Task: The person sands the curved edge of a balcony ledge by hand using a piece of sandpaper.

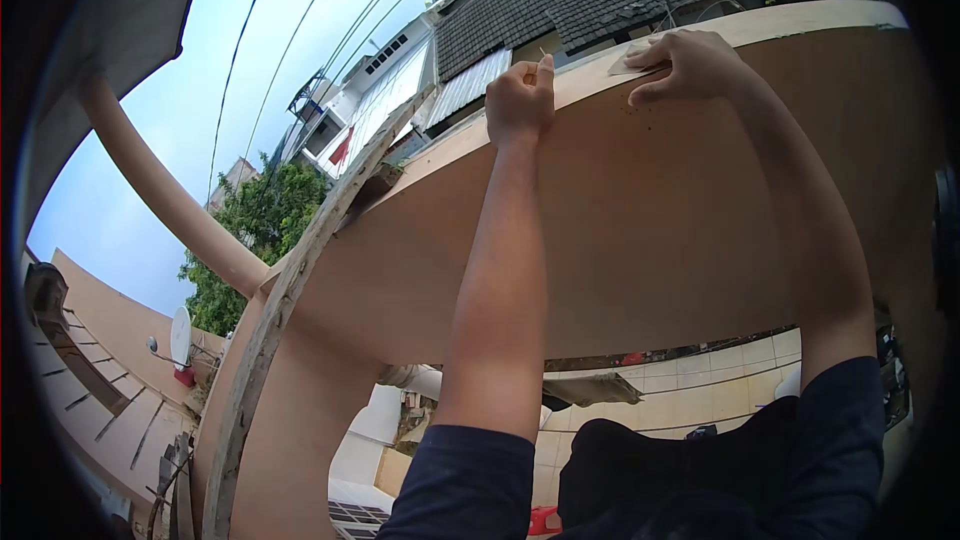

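Observation:
My left hand (520, 103) is raised at the top edge of a peach-painted wall (620, 230), its fingers curled closed and the thumb pointing up. A thin pale tip shows by the thumb, too small to name. To its right, my right hand (690, 65) bends over the wall's ledge (790, 22). Its fingers press a pale flat piece (627, 62) onto the ledge, and the thumb is lower, against the wall face. Small dark specks lie on the wall under that thumb.
A rough concrete edge (290, 285) runs down at left, near a peach pillar (165, 180). Beyond the wall are tiled roofs (570, 0), a tree (260, 210) and overhead wires. Below me is a tiled floor (690, 375); a satellite dish (181, 338) stands lower left.

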Available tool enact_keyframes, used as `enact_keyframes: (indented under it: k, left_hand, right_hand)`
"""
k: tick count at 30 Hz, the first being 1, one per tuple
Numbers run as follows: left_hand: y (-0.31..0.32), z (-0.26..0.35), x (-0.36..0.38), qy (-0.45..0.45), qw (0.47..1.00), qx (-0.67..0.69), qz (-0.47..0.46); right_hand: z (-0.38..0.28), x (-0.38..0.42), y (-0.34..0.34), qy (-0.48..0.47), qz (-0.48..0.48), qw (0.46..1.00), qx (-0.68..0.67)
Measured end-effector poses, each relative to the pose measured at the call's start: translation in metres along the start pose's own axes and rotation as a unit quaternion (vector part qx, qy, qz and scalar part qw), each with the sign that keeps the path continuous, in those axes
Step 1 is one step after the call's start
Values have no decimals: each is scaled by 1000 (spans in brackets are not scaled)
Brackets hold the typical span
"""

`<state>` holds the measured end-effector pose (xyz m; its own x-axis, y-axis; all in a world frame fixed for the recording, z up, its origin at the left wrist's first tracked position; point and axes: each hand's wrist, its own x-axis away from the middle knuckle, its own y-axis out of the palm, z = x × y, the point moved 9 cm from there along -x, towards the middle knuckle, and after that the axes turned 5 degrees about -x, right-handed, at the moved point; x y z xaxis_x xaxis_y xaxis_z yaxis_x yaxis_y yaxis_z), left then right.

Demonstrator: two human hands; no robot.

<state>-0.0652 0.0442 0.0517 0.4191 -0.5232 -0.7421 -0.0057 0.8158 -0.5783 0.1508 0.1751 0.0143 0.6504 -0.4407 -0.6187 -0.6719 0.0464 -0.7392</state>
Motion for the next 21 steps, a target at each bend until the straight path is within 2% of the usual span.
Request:
enact_keyframes:
  k: [1,5,7,11,13,14,17,18,20,21]
  left_hand:
    - [1,-1,0,-2,1000,-1,-3]
    - [0,-2,1,-4,1000,-5,4]
    - [3,-2,-1,-12,1000,1,-13]
    - [-4,-3,3,-38,999,-8,-9]
    - [-2,-4,2,-45,998,-31,-14]
    - [1,-5,0,-52,997,-43,-42]
    - [4,-10,-2,-55,996,-48,-45]
    - [4,-10,-2,-49,996,-58,-41]
    - [6,-14,-4,-48,997,-47,-39]
    - [9,-17,-5,-47,998,-36,-34]
  right_hand:
    - [3,-1,3,-10,-23,998,-57]
    - [7,-2,8,-43,-19,997,-64]
    - [7,-5,10,-7,6,998,67]
    - [-7,-3,5,10,30,991,127]
    - [-6,2,2,28,-65,997,-35]
    - [12,-8,13,65,-123,982,-129]
    - [14,-14,18,46,-151,978,-136]
    - [8,-12,20,52,-160,979,-113]
    - [3,-6,10,98,-91,985,112]
    - [4,-4,14,98,-102,981,135]
